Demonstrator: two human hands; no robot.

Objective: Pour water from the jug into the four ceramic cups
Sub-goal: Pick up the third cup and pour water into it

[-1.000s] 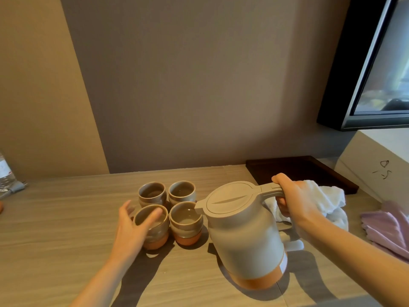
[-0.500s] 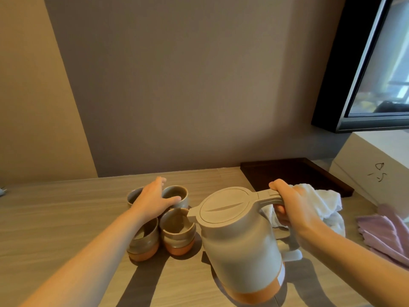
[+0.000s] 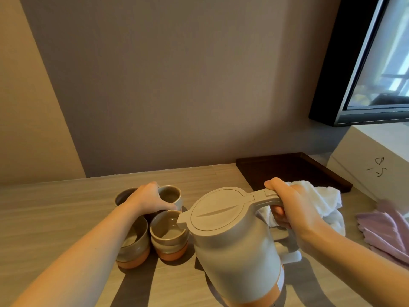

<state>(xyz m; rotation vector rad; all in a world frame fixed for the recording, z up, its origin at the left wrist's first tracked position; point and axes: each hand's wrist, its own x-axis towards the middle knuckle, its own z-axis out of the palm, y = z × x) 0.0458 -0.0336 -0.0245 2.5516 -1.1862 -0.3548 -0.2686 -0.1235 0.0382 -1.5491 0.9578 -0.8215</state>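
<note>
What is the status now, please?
Right hand shut on jug handle, spout over near-right cup. Left hand resting on back cups. Nothing blocking.

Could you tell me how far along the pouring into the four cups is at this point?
Early on. In hand: the right hand tilts the jug by its handle, spout over the near right cup, which seems to hold a little water. The left hand rests on the far cups. Left: the far right cup looks empty; the other two are partly hidden, so I cannot tell.
</note>
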